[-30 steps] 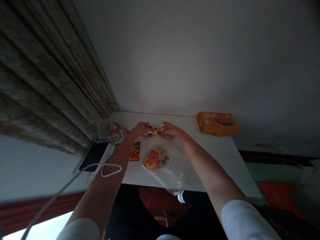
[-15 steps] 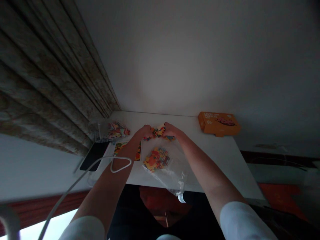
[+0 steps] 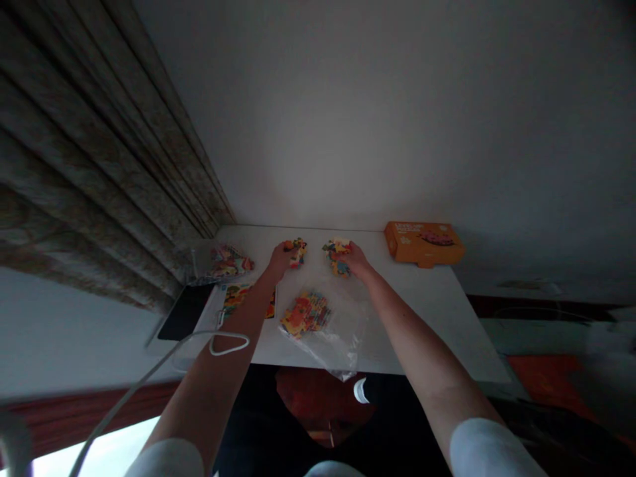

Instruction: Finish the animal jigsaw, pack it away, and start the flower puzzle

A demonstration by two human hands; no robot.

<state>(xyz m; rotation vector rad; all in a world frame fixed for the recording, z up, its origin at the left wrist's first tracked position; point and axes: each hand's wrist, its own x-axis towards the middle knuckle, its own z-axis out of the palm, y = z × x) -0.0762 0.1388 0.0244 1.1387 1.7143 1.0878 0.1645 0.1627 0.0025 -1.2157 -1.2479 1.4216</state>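
Cable [image 3: 231,335]: since it loops before the left forearm [image 3: 226,368], a wide swing could snag it.
Bag [image 3: 345,341]: reaches the near edge of the table [image 3: 430,295]; a brushing arm might drag it off, with the middle pieces [image 3: 305,313] in or beside it.
Left hand [image 3: 278,262]: clamped on the left pieces [image 3: 299,252], far middle; uneven pinching could shed some.
Right hand [image 3: 358,260]: clamped on the right pieces [image 3: 338,253], across a gap; a slack hold could spill them.
Box [image 3: 427,245]: far right, well apart, unlikely to be knocked.
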